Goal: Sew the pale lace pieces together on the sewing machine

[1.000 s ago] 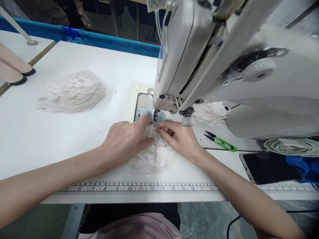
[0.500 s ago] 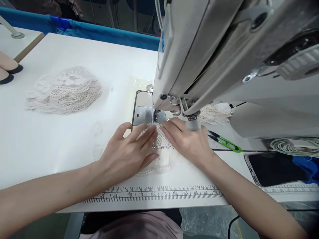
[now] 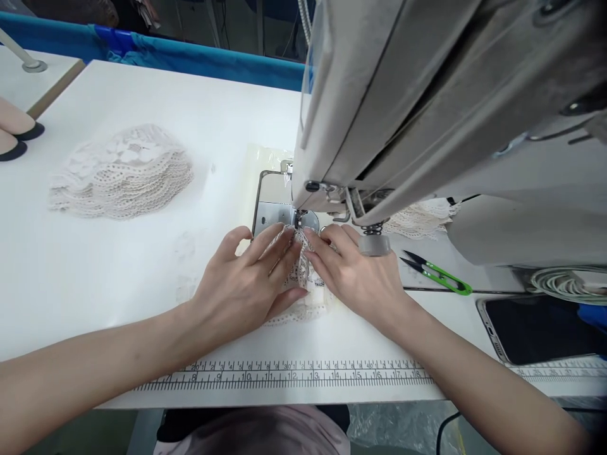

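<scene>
A piece of white lace [image 3: 303,275] lies on the white table in front of the presser foot [image 3: 300,219] of a grey sewing machine [image 3: 427,107]. My left hand [image 3: 246,284] lies flat on the lace's left side, fingers stretched toward the needle. On the right side rests my right hand [image 3: 355,272], fingers also stretched out and pressing the lace down. The front edge of the lace shows below my palms.
A stack of white lace pieces [image 3: 123,174] sits at the left of the table. Green thread snips [image 3: 439,273] and a dark phone [image 3: 545,328] lie to the right. More lace [image 3: 417,221] lies behind the machine head. A printed ruler [image 3: 303,374] runs along the table's front edge.
Both hands went from pinching the lace at the needle to lying flat on it. The lace has moved further under the presser foot, with less of it showing below my hands.
</scene>
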Tool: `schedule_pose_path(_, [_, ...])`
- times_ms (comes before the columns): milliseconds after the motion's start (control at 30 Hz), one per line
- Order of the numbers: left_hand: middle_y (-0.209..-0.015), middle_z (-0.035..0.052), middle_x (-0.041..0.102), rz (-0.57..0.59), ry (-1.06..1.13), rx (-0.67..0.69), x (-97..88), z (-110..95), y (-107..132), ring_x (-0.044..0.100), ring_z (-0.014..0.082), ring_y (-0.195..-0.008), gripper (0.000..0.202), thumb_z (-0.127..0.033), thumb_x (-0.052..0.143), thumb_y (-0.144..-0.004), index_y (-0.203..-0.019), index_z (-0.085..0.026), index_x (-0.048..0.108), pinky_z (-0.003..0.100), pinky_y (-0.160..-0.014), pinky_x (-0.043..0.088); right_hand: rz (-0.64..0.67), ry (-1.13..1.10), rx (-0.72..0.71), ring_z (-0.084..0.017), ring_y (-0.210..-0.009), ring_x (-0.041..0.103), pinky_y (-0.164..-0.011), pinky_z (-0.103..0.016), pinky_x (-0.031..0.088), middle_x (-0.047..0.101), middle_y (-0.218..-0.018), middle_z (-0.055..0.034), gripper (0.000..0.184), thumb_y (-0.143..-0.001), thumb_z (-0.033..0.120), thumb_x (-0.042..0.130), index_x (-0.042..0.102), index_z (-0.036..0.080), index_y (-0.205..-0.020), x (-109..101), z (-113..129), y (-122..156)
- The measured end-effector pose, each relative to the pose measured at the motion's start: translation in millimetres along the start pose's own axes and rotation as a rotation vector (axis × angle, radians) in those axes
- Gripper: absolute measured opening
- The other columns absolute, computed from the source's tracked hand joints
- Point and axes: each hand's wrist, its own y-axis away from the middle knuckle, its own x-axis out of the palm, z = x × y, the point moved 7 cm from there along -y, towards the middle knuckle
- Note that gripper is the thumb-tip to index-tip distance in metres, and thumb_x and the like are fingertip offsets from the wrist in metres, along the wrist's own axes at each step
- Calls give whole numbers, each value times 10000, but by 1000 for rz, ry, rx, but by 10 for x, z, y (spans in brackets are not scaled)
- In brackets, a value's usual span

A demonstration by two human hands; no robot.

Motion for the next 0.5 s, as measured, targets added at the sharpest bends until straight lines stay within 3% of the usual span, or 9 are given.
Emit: schedule_pose_path(500, [-1278,97,660,-19,24,-12,15,20,-23,553,236,-1255,418,-421,404,-1018,-1265,-137,587,425,-933,361,38,34,43,-159,-796,582,-523,-309,237,697,-879,-73,393,-1035,370,350,644,241,-1262,28,-42,-2])
